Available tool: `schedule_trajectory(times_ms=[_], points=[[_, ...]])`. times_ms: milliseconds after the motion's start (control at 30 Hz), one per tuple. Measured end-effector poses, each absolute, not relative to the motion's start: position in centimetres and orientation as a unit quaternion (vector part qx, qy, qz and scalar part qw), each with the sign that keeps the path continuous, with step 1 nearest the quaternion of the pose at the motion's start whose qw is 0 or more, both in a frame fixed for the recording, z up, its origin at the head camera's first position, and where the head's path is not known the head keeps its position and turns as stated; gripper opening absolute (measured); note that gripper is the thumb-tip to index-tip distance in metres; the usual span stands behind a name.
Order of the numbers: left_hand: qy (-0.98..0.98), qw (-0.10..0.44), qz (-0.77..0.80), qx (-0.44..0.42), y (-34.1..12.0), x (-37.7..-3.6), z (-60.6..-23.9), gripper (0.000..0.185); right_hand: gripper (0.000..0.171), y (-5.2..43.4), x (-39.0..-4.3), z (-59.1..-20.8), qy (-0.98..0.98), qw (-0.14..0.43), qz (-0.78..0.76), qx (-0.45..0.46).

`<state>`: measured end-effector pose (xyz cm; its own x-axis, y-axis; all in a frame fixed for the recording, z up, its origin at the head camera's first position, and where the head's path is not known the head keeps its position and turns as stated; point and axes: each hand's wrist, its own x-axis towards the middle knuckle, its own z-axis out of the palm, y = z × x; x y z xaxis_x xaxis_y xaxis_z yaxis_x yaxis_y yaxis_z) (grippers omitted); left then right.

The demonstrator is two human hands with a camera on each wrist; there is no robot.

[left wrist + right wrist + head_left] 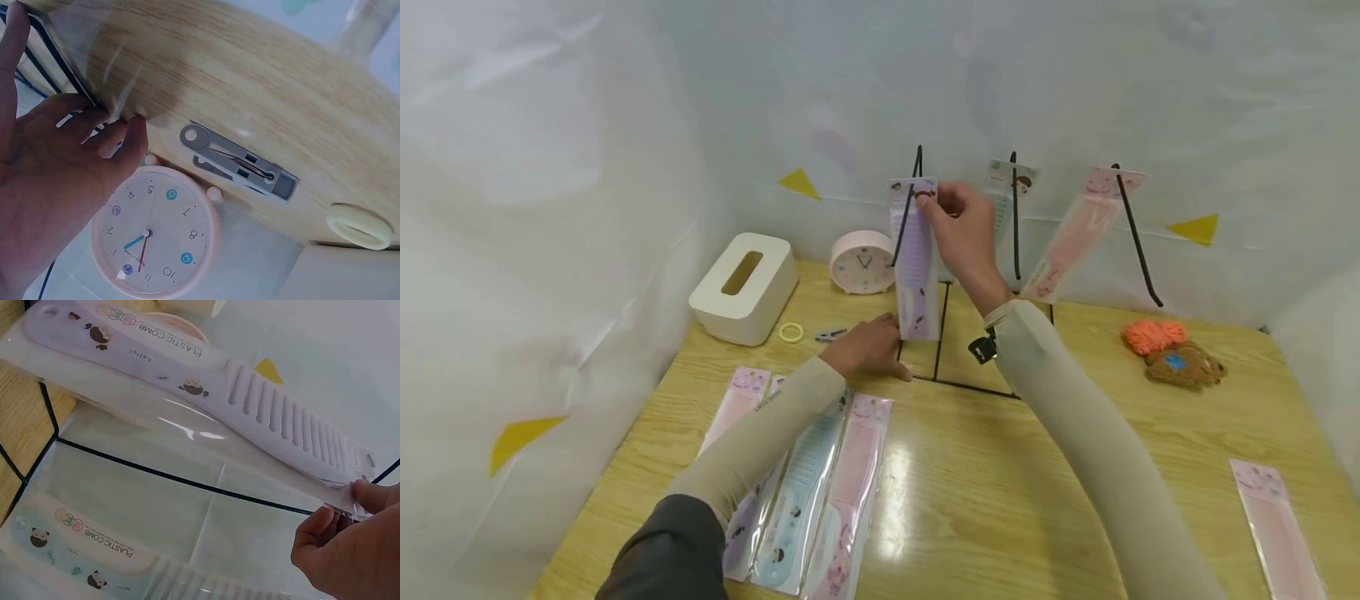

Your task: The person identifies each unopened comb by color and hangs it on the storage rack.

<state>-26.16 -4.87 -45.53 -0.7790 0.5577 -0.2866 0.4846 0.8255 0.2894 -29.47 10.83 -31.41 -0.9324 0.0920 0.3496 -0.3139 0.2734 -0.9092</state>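
Note:
My right hand [964, 229] pinches the top card of a packaged purple comb [914, 250], which hangs upright at the left hook [904, 225] of a black wire rack [937, 333]. In the right wrist view, thumb and fingers hold the package's edge near its hole; whether the hook passes through is unclear. Low at the rack's left side, my left hand [868, 346] rests with spread, slightly bent fingers against the base wire [59, 56]. A packaged green comb [81, 550] hangs from the middle hook, and a packaged pink comb [1078, 237] hangs tilted on the right one.
Several packaged combs [850, 492] lie at front left, another pink one [1273, 525] at far right. Left of the rack stand a pink clock [862, 262] and white tissue box [767, 283], near a grey clip [237, 162] and yellow ring [791, 332]. Orange yarn [1153, 336] sits right.

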Motion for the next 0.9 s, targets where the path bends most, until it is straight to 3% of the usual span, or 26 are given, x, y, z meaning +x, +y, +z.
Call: schedule_trajectory(times_ms=[267, 600, 900], points=[[0.938, 0.190, 0.078, 0.281, -4.8, -26.0, -45.5, 0.096, 0.022, 10.7, -32.0, -31.2, -0.779, 0.188, 0.596, 0.040], [0.929, 0.211, 0.057, 0.298, -4.1, -26.0, -45.4, 0.103, 0.023, 11.5, -32.4, -31.2, -0.786, 0.185, 0.590, 0.025], [0.929, 0.210, 0.058, 0.298, -4.4, -26.3, -45.6, 0.104, 0.053, 12.4, -29.2, -31.8, -0.825, 0.140, 0.543, 0.062]])
